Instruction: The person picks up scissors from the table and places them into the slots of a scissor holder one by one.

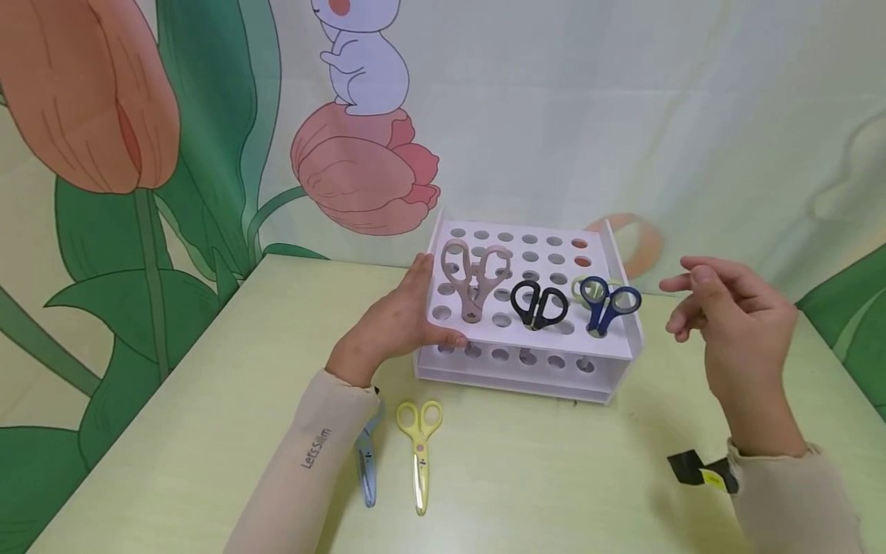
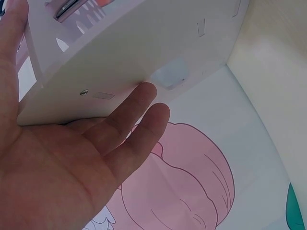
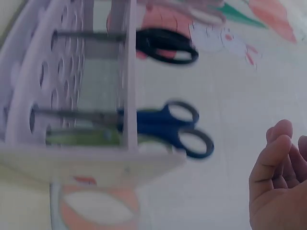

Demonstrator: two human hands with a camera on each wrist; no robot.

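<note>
My left hand [image 1: 394,315] holds the white rack [image 1: 453,368] at its left front corner. The thumb lies over the front edge, while the fingers lie along the outer side panel. Past the rack's right end, my right hand [image 1: 741,323] hangs in the air with loosely curled fingers and nothing in them. In front-row holes stand pinkish-beige scissors [image 1: 472,308], black scissors [image 1: 536,308] and navy blue scissors [image 1: 601,312], handles up. Light green scissors [image 3: 86,137] stand just behind the navy pair.
Yellow scissors [image 1: 421,454] lie on the pale green table [image 1: 540,477] before the rack. Beside them, blue scissors [image 1: 368,469] are partly covered by my left sleeve [image 1: 298,462]. A black strap [image 1: 685,467] hangs at my right cuff. A flower-printed curtain [image 1: 554,115] backs the table.
</note>
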